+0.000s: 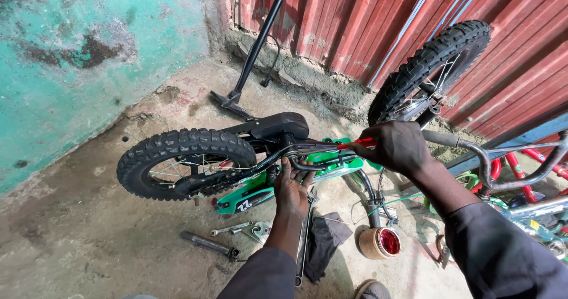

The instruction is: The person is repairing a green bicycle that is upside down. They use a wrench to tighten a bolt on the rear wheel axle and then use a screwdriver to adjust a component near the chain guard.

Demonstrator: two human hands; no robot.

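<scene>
A small green children's bicycle [260, 195] lies on its side on the concrete floor, its knobby rear wheel [184, 162] toward the left and its front wheel [431, 68] raised at the upper right. My left hand [291, 188] grips a black tube of the frame near the black chain guard [278, 125]. My right hand [397, 148] is closed on a red-handled tool [357, 143] whose tip points left at the frame.
A black floor pump [255, 50] leans on the red corrugated wall. On the floor lie wrenches [232, 228], a metal tube [208, 244], a dark rag [326, 240] and a round tin [380, 243]. Another bicycle's handlebar [503, 157] is at the right.
</scene>
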